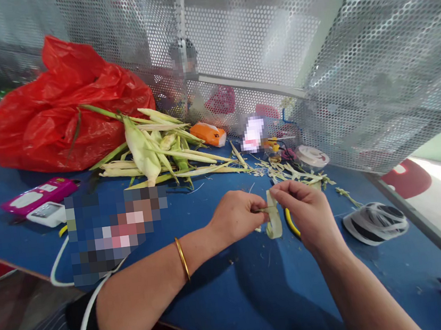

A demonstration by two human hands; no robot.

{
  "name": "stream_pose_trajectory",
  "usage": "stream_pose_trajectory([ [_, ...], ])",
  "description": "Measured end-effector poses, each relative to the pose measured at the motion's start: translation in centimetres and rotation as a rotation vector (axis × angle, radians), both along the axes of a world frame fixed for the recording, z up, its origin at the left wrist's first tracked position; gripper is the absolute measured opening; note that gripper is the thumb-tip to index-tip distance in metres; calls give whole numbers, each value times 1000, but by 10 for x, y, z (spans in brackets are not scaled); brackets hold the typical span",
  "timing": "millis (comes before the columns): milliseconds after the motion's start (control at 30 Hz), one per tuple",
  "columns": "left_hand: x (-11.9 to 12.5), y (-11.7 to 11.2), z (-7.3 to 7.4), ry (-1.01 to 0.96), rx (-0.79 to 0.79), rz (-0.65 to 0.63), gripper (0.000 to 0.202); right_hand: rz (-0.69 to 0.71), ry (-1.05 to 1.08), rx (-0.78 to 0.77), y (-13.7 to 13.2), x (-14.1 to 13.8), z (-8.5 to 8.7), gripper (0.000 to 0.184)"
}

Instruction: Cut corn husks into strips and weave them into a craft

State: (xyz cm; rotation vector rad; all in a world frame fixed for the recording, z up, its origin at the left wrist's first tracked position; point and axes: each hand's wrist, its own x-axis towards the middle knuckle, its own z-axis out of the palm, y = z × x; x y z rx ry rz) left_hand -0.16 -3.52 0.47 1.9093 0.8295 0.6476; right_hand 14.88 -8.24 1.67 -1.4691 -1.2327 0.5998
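Above the blue table (pixel 217 272) my two hands are close together. My right hand (pixel 304 205) pinches the upper end of a pale green corn husk strip (pixel 275 222), which curls into a loop below the fingertips. My left hand (pixel 237 215), a gold bangle on its wrist, is closed with thumb and fingers on a thin stem-like piece (pixel 263 210) that touches the strip. Beneath my right hand shows a yellow handle (pixel 291 223), its tool mostly hidden. Behind the hands lie a heap of corn husks (pixel 144 153) and small husk scraps (pixel 297 171).
A red plastic bag (pixel 64 109) bulges at the back left. Near it lie a purple package (pixel 41 195) and a white device (pixel 47 214). An orange tissue pack (pixel 207 133) and a lit phone (pixel 252 134) stand by the perforated metal screen (pixel 249 43). Coiled clear line (pixel 376 222) sits right.
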Motion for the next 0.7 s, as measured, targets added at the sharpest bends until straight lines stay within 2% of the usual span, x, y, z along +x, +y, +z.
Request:
stream_pose_trajectory([
  [200, 0, 0, 1, -69, -239, -157, 13, -92, 164, 131, 2, -1, 3, 17],
  [433, 1, 0, 1, -139, -433, -240, 9, -207, 312, 114, 7, 5, 4, 22],
  [700, -1, 1, 2, -172, -490, -302, 11, -118, 398, 236, 8, 1, 2, 20],
])
